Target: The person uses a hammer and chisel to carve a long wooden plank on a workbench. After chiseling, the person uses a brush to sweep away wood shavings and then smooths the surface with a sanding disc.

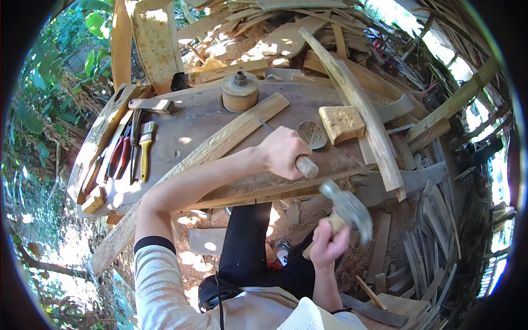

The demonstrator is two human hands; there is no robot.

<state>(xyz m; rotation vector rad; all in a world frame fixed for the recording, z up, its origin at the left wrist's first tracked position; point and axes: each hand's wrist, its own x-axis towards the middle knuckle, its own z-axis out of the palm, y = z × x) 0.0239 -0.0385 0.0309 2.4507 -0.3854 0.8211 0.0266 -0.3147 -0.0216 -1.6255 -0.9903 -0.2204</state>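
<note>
My left hand (pixel 281 151) is closed round a chisel, its wooden handle end (pixel 307 166) toward my right hand. The thin blade (pixel 265 125) points up and left, its tip at the edge of a long wooden board (pixel 220 136) lying slantwise across the workbench (pixel 184 118). In my right hand (pixel 328 245) is a claw hammer (pixel 349 210), gripped by its wooden handle. The hammer head is slightly blurred and sits below and right of the chisel's handle end, apart from it. Just right of my left hand lies a round, shallow disc (pixel 312 135).
A squat round container (pixel 240 92) stands at the bench's far side. To the left lie a paintbrush (pixel 146 148), red-handled pliers (pixel 119 157) and another hammer (pixel 151 105). A wooden block (pixel 342 124) and a long timber (pixel 366 124) are at the right. Scrap wood (pixel 264 41) is heaped behind.
</note>
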